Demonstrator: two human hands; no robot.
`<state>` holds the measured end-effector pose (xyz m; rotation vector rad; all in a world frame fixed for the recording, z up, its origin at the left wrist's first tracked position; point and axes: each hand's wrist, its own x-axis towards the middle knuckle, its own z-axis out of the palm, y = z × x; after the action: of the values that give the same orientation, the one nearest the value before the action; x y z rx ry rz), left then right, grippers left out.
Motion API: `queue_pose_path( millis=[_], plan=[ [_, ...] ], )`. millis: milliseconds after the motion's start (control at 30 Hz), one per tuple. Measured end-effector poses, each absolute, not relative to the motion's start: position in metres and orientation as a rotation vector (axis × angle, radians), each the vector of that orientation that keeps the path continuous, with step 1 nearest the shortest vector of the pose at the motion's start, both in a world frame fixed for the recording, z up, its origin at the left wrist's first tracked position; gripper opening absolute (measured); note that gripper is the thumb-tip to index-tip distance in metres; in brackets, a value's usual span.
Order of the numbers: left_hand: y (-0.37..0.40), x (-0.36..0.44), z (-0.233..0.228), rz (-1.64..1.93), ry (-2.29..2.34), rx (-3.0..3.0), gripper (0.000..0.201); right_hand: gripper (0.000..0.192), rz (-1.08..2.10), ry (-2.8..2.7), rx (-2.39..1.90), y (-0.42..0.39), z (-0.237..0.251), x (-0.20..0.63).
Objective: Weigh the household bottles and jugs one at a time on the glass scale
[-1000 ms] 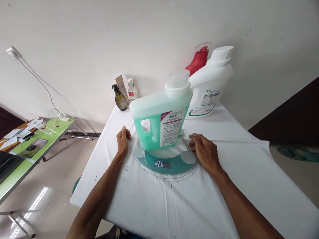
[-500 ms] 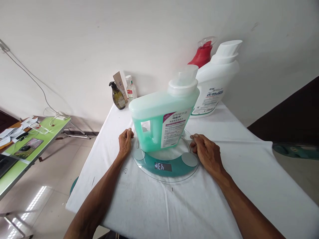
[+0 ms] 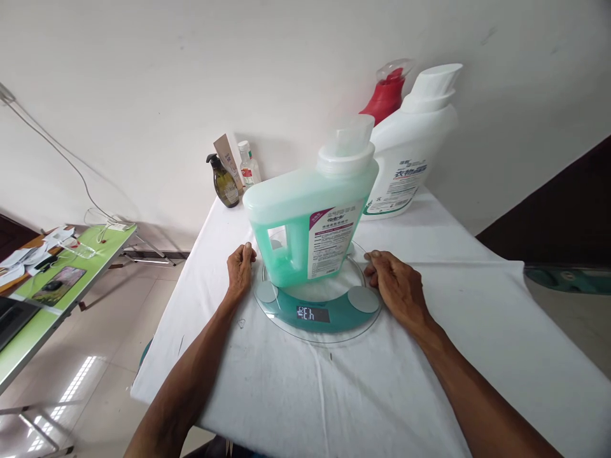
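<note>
Green liquid (image 3: 298,245) shows in the jug (image 3: 308,200) on the glass scale (image 3: 287,310), between the left grip (image 3: 242,267) and right grip (image 3: 398,286). Both curl; I can't tell if they're pinching. The numbers (image 3: 306,313) just changed, maybe settling.

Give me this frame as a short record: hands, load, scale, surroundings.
Left hand: curled by the glass scale's left rim, contact unclear
Right hand: fingers curled by the right rim, contact unclear
Load: green bottle, upright on the scale, cap on
Display: lit
Surface: white cloth
Behind, right: white bottle, red bottle
Behind, left: pump bottle
</note>
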<state>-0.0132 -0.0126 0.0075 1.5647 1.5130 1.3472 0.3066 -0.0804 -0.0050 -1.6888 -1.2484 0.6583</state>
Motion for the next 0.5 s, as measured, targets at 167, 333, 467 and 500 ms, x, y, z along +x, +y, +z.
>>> queue_pose_path(
  millis=[167, 333, 467, 500],
  plan=[
    [-0.0129, -0.0132, 0.0088, 1.343, 1.513, 1.568, 0.051, 0.042, 0.646, -1.26, -1.693, -0.0815, -0.0024, 0.3061],
    [-0.0139, -0.0128, 0.01, 1.332, 1.515, 1.552, 0.049, 0.041, 0.626, -1.285, -1.661, -0.0829, -0.0007, 0.3063],
    [-0.0146, -0.0128, 0.0105, 1.329, 1.517, 1.561, 0.049, 0.042, 0.62, -1.281, -1.672, -0.0822, -0.0019, 0.3067],
    [-0.0146, -0.0129, 0.0105, 1.33, 1.515, 1.565, 0.049, 0.043, 0.624, -1.277, -1.677, -0.0822, -0.0019, 0.3068]
  ],
)
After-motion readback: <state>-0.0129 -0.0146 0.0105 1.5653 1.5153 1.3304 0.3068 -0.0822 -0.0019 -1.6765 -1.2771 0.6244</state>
